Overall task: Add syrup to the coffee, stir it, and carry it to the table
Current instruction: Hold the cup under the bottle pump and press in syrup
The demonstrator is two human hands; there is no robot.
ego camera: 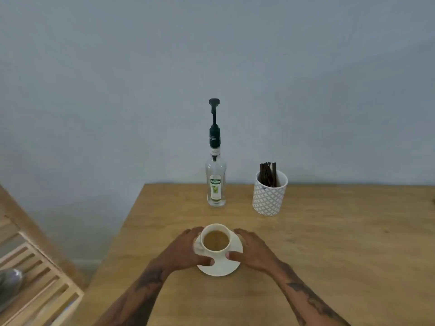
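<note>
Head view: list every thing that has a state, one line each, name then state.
Coffee cup: upright on its saucer, holds brown coffee.
Saucer: flat on the wooden counter, gripped at both sides.
Left hand: holds the saucer's left edge.
Right hand: holds the saucer's right edge.
Syrup bottle: upright, pump raised, untouched.
Patterned pot: upright, holds dark stir sticks.
</note>
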